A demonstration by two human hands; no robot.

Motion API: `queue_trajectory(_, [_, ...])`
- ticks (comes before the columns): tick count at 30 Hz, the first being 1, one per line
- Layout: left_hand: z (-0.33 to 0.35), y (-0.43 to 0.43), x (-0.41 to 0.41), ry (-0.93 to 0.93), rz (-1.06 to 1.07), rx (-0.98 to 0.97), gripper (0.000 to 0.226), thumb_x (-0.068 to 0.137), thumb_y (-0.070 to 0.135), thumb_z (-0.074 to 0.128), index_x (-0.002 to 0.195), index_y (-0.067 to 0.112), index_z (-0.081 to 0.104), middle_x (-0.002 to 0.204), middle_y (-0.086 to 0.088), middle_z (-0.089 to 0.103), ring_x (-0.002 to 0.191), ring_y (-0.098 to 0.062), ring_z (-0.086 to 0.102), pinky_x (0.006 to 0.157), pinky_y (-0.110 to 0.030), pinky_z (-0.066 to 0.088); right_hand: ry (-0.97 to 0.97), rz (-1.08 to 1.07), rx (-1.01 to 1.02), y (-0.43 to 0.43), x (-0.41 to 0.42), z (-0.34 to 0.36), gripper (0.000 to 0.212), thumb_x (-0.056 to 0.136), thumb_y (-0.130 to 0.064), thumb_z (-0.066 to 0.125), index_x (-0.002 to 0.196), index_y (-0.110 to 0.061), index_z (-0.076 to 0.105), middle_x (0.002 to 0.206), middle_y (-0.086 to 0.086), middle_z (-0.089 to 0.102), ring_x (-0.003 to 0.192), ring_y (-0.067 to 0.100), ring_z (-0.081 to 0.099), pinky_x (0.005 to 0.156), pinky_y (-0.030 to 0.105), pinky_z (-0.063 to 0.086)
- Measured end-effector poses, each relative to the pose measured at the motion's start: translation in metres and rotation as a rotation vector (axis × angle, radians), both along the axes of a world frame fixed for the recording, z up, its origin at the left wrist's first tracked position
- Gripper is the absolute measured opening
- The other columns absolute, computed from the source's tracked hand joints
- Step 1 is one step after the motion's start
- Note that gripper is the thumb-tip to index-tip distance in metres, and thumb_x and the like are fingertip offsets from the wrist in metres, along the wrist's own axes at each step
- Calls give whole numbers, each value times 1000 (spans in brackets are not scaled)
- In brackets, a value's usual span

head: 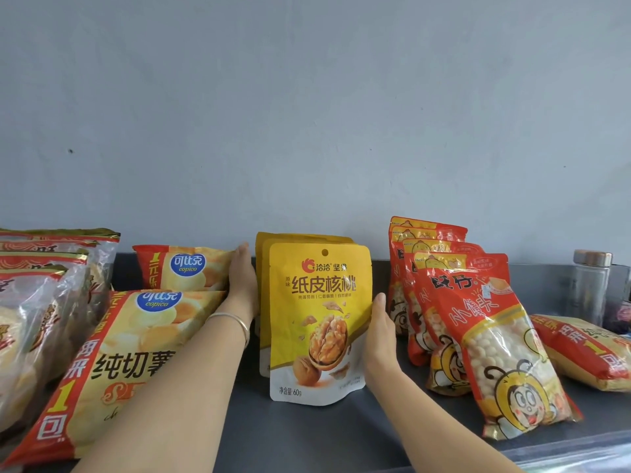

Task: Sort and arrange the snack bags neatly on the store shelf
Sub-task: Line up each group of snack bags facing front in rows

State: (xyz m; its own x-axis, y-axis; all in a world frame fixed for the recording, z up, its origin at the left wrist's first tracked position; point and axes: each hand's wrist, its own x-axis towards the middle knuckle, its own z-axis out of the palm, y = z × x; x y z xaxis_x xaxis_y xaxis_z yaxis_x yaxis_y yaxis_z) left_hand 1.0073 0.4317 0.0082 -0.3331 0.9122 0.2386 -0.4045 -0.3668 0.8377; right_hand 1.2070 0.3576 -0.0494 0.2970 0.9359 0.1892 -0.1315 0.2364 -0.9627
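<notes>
Both forearms reach forward over the dark grey shelf (307, 435). The left hand (243, 274) is released, its fingers straight and together, laid flat against the left side of a stand of yellow walnut pouches (273, 238) at the middle of the shelf; a thin silver bangle (235, 320) circles that wrist. The right hand (379, 324) grasps the right edge of the front walnut pouch (317, 322), thumb upright on the printed face, the other fingers hidden behind it. Three walnut pouches can be counted, upright one behind another, the rear two showing only their top edges. To their right, apart from them, stands a leaning row of red bee-printed bags (495, 343); at least four tops show, and a fifth cannot be told for sure. To the left lie two red-and-yellow chip bags (119, 363), one near the front edge and one at the back just beside the left fingertips, and a third chip bag (580, 349) lies flat at the far right. Four clear-windowed bags (41, 302) are stacked at the far left. One glass jar (590, 288) with a metal lid stands at the back right, against the pale wall (307, 114).
</notes>
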Motion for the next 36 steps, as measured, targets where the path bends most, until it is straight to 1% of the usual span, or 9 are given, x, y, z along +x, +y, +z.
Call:
queue_trajectory(2, [10, 4, -4, 75, 75, 25, 39, 91, 43, 36, 115, 17, 52, 116, -12, 55, 107, -30, 54, 94, -48, 46, 8, 6, -5, 1, 0, -1, 47, 98, -58, 28, 104, -28, 64, 111, -1, 66, 107, 20, 58, 100, 40, 40])
queue_trajectory(6, [10, 25, -13, 239, 80, -15, 41, 88, 24, 47, 111, -9, 46, 74, -12, 48, 65, -28, 51, 51, -29, 45, 24, -4, 9, 4, -2, 1, 50, 97, -59, 28, 109, -27, 65, 113, 0, 66, 109, 21, 59, 105, 44, 40])
queue_trajectory(9, [0, 60, -23, 336, 68, -68, 26, 83, 27, 50, 83, 2, 48, 75, -18, 46, 73, -36, 48, 55, -37, 47, 44, -43, 61, 2, -4, 2, 56, 95, -63, 31, 119, -25, 64, 118, -1, 65, 113, 19, 58, 106, 47, 40])
queue_trajectory(11, [1, 58, -22, 334, 45, -73, 38, 82, 34, 53, 100, 1, 51, 93, -28, 55, 88, -49, 56, 74, -55, 53, 48, -59, 114, -1, -3, 4, 56, 94, -61, 35, 131, -24, 56, 128, -3, 60, 121, 17, 54, 109, 45, 38])
queue_trajectory(14, [8, 14, -9, 288, 99, -66, 26, 90, 27, 52, 113, 15, 51, 109, -18, 61, 100, -37, 60, 90, -54, 49, -8, -41, 211, -9, -2, 9, 48, 97, -48, 42, 139, -23, 46, 127, -11, 53, 121, 10, 47, 104, 30, 35])
queue_trajectory(19, [5, -4, -6, 418, 191, -45, 4, 84, 19, 59, 80, 17, 60, 91, -22, 67, 89, -41, 65, 83, -57, 52, -87, -5, 245, -15, -6, 9, 52, 91, -48, 52, 138, -25, 46, 120, -7, 59, 103, 4, 57, 90, 27, 43])
queue_trajectory(26, [12, -38, 8, 182, -54, -60, 54, 95, 11, 40, 42, 20, 50, 38, 4, 46, 39, -14, 43, 47, -20, 37, -117, -38, 222, -13, -8, 4, 58, 84, -63, 49, 129, -27, 54, 118, -8, 63, 112, 12, 58, 101, 42, 45])
queue_trajectory(31, [-4, -61, 13, 40, -210, -156, 44, 94, 56, 34, 83, 24, 62, 88, -6, 66, 80, -28, 60, 68, -34, 48, -118, 5, 180, -16, -9, 5, 51, 91, -58, 46, 127, -24, 56, 115, -7, 64, 112, 14, 58, 101, 41, 44])
queue_trajectory(36, [-28, -98, 31, 130, -172, -166, 60, 92, 66, 16, 106, 31, 62, 114, -9, 65, 92, -26, 62, 76, -37, 47, -74, 34, 130, -19, -12, 7, 60, 91, -63, 43, 138, -26, 48, 129, -6, 58, 121, 16, 52, 108, 44, 38])
